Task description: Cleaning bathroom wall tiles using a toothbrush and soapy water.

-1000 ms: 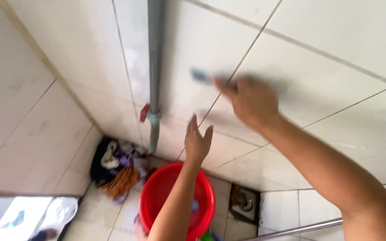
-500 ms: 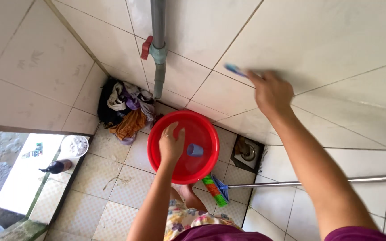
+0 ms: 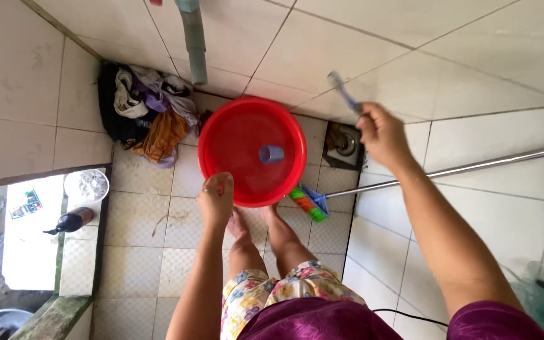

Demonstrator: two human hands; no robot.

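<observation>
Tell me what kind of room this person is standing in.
Most likely a tiled bathroom or wash area: a floor drain in the corner, a water pipe down the tiled wall, and a red basin on the floor.

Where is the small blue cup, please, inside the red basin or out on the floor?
Inside: the blue cup sits within the red basin.

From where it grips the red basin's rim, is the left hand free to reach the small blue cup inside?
Probably yes: the left hand grips the round red plastic basin at its near rim, and nothing lies between it and the small blue cup.
</observation>
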